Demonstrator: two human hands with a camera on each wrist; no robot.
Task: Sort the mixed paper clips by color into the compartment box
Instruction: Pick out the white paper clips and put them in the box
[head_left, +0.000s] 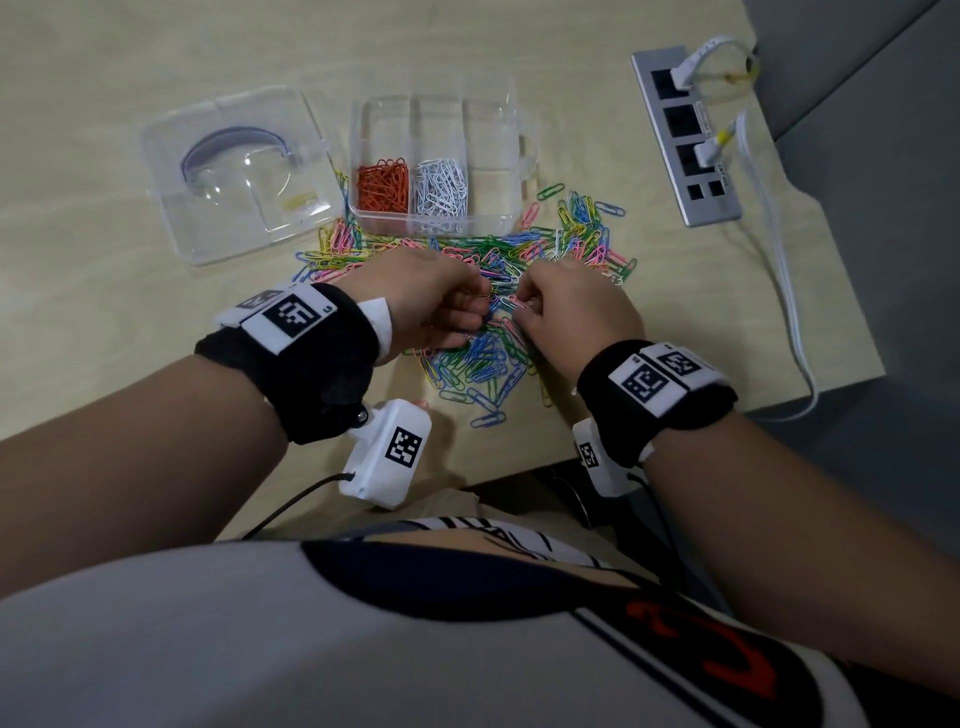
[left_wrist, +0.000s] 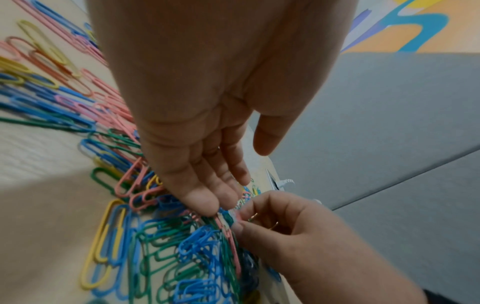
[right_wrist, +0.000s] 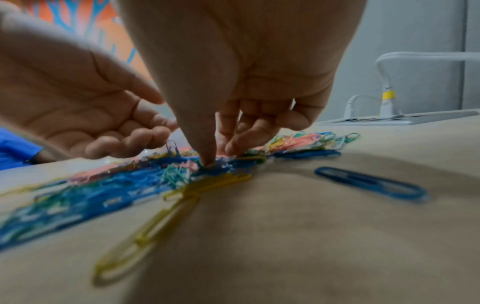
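A mixed pile of paper clips (head_left: 483, 358) in blue, green, pink and yellow lies on the table in front of the clear compartment box (head_left: 357, 156). The box's left cell holds orange clips (head_left: 383, 187), the middle cell white clips (head_left: 440, 193), and the right cell (head_left: 491, 171) looks empty. My left hand (head_left: 480, 306) hangs over the pile with relaxed fingers (left_wrist: 205, 203) brushing the clips and holds nothing. My right hand (head_left: 524, 306) pinches a clip, seemingly pink, between thumb (right_wrist: 207, 158) and forefinger at the top of the pile (right_wrist: 116, 185). The two hands almost touch.
The clear box lid (head_left: 239, 171) lies left of the box. A grey power strip (head_left: 685, 135) with white plugs and a cable (head_left: 779, 286) runs along the right side. A loose blue clip (right_wrist: 369, 183) and yellow clips (right_wrist: 145, 232) lie nearer the table's front edge.
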